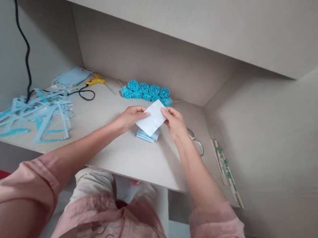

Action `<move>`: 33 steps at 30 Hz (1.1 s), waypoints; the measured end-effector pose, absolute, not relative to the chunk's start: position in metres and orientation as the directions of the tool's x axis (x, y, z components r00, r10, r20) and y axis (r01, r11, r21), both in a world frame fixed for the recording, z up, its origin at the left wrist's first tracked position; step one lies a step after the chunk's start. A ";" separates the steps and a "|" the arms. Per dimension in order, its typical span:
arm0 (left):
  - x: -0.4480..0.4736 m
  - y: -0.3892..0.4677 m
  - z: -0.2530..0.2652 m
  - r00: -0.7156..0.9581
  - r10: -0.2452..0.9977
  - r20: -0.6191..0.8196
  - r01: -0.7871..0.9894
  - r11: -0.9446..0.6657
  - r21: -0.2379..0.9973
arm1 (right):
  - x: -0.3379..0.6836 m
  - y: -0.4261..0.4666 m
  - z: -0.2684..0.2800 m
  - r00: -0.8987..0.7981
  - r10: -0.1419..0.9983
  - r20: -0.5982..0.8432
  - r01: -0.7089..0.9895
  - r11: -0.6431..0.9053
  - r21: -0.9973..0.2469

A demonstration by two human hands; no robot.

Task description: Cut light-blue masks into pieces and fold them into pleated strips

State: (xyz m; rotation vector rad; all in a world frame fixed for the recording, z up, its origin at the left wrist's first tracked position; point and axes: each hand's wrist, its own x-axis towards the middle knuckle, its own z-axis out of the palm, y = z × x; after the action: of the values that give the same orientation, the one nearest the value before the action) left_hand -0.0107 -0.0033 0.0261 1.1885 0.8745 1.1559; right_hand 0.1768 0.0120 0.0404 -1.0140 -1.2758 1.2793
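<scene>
Between my two hands I hold up a white square of mask fabric (152, 118), turned cornerwise to me. My left hand (131, 117) pinches its left corner, thumb on top. At the upper right edge my right hand (176, 122) grips it the same way. Right below it, a small stack of folded light blue fabric squares (147, 135) lies on the desk, partly hidden by the held piece. Behind my hands, several rolled blue fabric roses (148, 89) are lined up in two rows.
Cut blue and white strips (46, 113) are heaped at left. Behind them are flat face masks (73, 77) and a yellow glue gun (95, 79); a black cord (23, 31) hangs nearby. Scissors (197, 145) lie beyond my right wrist, wooden sticks (228, 172) along the right wall.
</scene>
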 end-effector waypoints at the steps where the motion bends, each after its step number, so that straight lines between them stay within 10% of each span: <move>1: -0.011 -0.003 0.025 0.257 0.963 0.082 -0.173 -0.038 0.984 | 0.177 0.013 0.042 -0.083 0.990 0.114 -0.085 0.107 -0.991; 9: -0.020 0.021 0.017 0.073 0.937 0.342 0.324 -0.346 0.880 | 0.180 -0.005 0.066 -0.112 0.867 0.486 0.360 0.491 -0.793; 18: -0.029 0.035 0.030 0.210 0.972 0.106 -0.387 -0.017 0.922 | 0.175 -0.005 0.042 -0.528 0.580 0.620 0.420 0.813 -0.403; 33: -0.015 0.007 0.010 0.174 0.955 0.241 -0.200 -0.205 0.958 | 0.175 -0.012 0.018 -0.183 0.718 0.672 0.515 0.652 -0.556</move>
State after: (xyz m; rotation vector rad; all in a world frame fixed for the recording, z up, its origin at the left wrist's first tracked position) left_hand -0.0148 0.0072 0.0096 1.3202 0.8140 1.2998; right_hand 0.1751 -0.0120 0.0183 -0.9797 -1.8476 0.2482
